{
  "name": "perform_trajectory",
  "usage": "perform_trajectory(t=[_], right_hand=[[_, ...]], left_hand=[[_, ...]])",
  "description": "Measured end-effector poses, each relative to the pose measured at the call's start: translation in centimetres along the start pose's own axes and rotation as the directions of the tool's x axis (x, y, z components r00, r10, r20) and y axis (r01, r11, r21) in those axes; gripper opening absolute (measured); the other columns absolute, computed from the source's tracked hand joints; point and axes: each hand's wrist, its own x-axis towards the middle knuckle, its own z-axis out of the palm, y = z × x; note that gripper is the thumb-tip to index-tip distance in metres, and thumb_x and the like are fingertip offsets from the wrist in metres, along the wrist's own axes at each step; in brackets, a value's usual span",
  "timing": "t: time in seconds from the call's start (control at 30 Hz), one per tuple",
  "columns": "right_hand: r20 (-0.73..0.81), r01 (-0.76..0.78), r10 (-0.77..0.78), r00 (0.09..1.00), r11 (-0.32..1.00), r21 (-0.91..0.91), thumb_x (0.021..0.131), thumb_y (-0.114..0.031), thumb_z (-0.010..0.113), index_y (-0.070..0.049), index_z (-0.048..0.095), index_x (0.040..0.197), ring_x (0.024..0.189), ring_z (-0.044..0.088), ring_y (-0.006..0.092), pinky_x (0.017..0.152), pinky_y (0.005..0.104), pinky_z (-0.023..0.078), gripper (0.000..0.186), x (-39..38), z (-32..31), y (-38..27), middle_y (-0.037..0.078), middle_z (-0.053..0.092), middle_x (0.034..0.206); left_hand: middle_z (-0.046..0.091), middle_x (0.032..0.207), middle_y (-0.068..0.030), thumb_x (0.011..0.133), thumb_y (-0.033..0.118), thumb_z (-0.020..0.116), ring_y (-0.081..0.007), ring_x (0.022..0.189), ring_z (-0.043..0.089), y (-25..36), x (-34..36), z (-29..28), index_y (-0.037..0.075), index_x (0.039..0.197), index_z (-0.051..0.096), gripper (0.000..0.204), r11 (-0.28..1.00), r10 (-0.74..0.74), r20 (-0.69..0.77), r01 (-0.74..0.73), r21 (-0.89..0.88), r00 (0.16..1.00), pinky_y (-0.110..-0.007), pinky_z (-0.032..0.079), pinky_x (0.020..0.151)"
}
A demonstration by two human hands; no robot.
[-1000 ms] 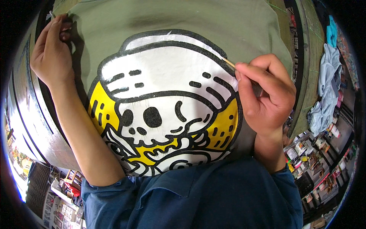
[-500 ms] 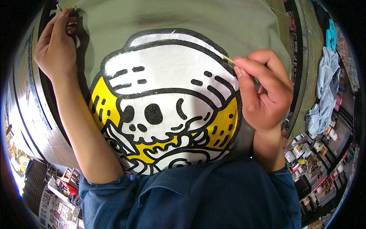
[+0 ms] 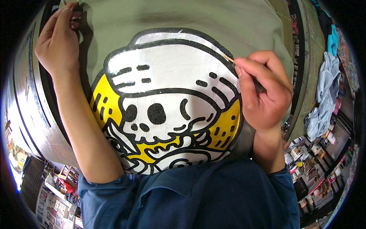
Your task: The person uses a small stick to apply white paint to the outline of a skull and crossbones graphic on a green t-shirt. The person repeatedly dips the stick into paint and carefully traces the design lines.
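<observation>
An olive-green fabric (image 3: 248, 17) lies beneath me, with a large black, white and yellow cartoon print (image 3: 164, 66) of a skull under a white cap-like shape. My right hand (image 3: 265, 89) pinches a thin wooden stick (image 3: 228, 58), its tip on the upper right edge of the white shape by the black outline. My left hand (image 3: 57, 45) is at the top left, fingertips together on a small thin pale object (image 3: 65, 3) that is too small to make out, near the fabric's edge.
A curved metal surface (image 3: 28, 95) is at left. Pale blue cloths (image 3: 326, 84) and a turquoise cloth (image 3: 332, 40) lie on the right. Shelves with jars and assorted items (image 3: 305, 156) show at lower right, and assorted clutter (image 3: 65, 183) at lower left.
My left hand has moved up and slightly right. My right hand has shifted a little up and left, still holding the stick at the outline. The view of the print has shifted slightly.
</observation>
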Motion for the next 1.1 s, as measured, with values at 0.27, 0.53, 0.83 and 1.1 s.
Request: perform_trajectory(t=[0.27, 0.53, 0.83, 1.1], right_hand=[[0.018, 0.012, -0.012, 1.0, 1.0, -0.004, 0.076, 0.0, 0.071, -0.006, 0.071, 0.09, 0.069, 0.06, 0.0219, 0.064, 0.0322, 0.042, 0.015, 0.3, 0.0, 0.0, 0.006, 0.062, 0.076], [0.007, 0.0, 0.0, 1.0, 1.0, 0.017, 0.077, 0.0, 0.071, -0.006, 0.071, 0.09, 0.069, 0.061, 0.0222, 0.064, 0.0326, 0.042, 0.014, 0.4, 0.3, 0.0, 0.006, 0.062, 0.077], [0.01, -0.023, 0.023, 1.0, 0.999, 0.022, 0.077, 0.0, 0.071, -0.006, 0.071, 0.09, 0.069, 0.061, 0.0227, 0.065, 0.033, 0.042, 0.014, 0.5, 0.3, -0.2, 0.006, 0.062, 0.077], [0.009, -0.025, 0.025, 1.0, 0.999, 0.02, 0.077, 0.0, 0.07, -0.006, 0.071, 0.09, 0.07, 0.061, 0.0228, 0.066, 0.0328, 0.042, 0.015, 0.5, 0.4, -0.2, 0.006, 0.062, 0.078]], left_hand=[[0.075, 0.101, -0.0049, 0.096, 0.013, 0.063, -0.0083, 0.09, 0.068, -0.2, 0.0, -0.1, 0.009, 0.11, 0.075, 0.019, 0.993, 0.078, 0.008, -0.079, 0.092, 0.997, -0.021, 0.051, 0.079], [0.075, 0.098, -0.0052, 0.095, 0.015, 0.064, -0.0087, 0.088, 0.068, 0.1, 0.0, 0.0, 0.009, 0.108, 0.076, 0.018, 0.996, 0.032, -0.006, -0.031, 0.089, 0.999, -0.021, 0.051, 0.078], [0.075, 0.096, -0.0053, 0.094, 0.018, 0.067, -0.0075, 0.083, 0.066, -0.2, 0.1, 0.1, 0.007, 0.108, 0.075, 0.019, 1.0, 0.029, 0.003, -0.029, 0.002, 1.0, -0.02, 0.05, 0.075], [0.075, 0.096, -0.0052, 0.094, 0.017, 0.066, -0.0072, 0.084, 0.066, 0.0, 0.0, 0.1, 0.007, 0.108, 0.075, 0.019, 0.999, 0.032, 0.004, -0.032, 0.021, 0.999, -0.018, 0.049, 0.074]])
